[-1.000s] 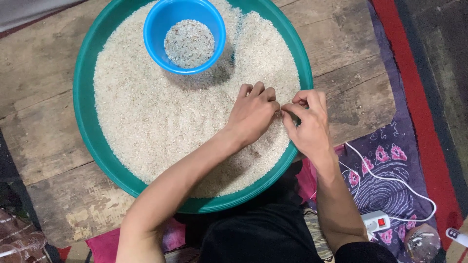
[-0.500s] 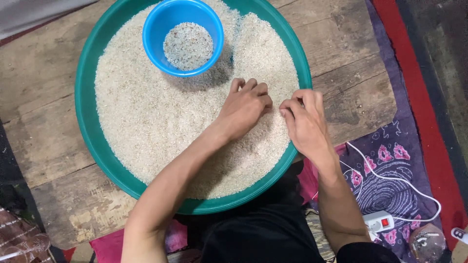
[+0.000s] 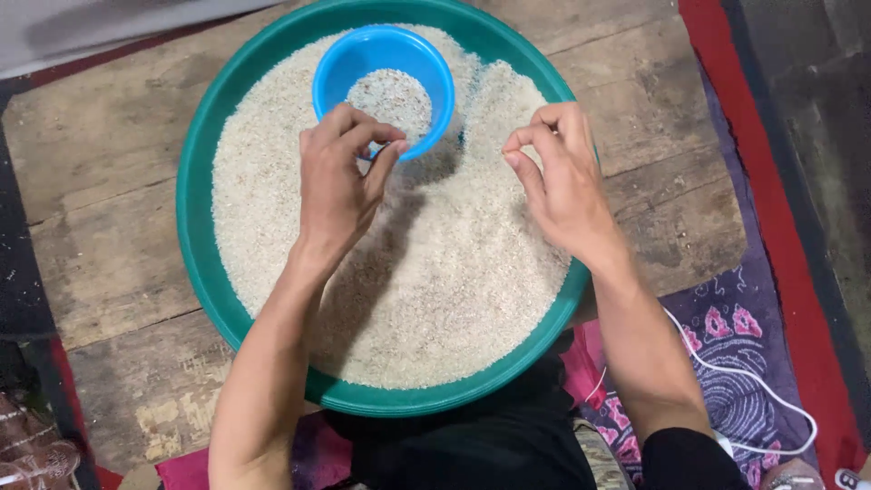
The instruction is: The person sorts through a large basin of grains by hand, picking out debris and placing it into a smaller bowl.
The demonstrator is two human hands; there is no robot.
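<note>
A wide green basin (image 3: 194, 209) sits on wooden boards and is filled with white rice (image 3: 435, 281). Set into the rice at its far side is a small blue bowl (image 3: 334, 80) holding a little heap of grains. My left hand (image 3: 340, 181) hovers at the bowl's near rim, its thumb and fingertips pinched together. My right hand (image 3: 562, 177) hangs above the rice to the right of the bowl, thumb and forefinger also pinched. Anything held between the fingers is too small to see.
Worn wooden boards (image 3: 109, 245) lie under the basin. A purple patterned cloth (image 3: 735, 363) with a white cable (image 3: 771, 386) lies at the lower right, with a red strip (image 3: 771, 172) beyond it. A plastic bag (image 3: 27, 445) is at the lower left.
Both hands have lifted off the rice near the basin's near right side and moved up toward the blue bowl, the left one reaching its rim.
</note>
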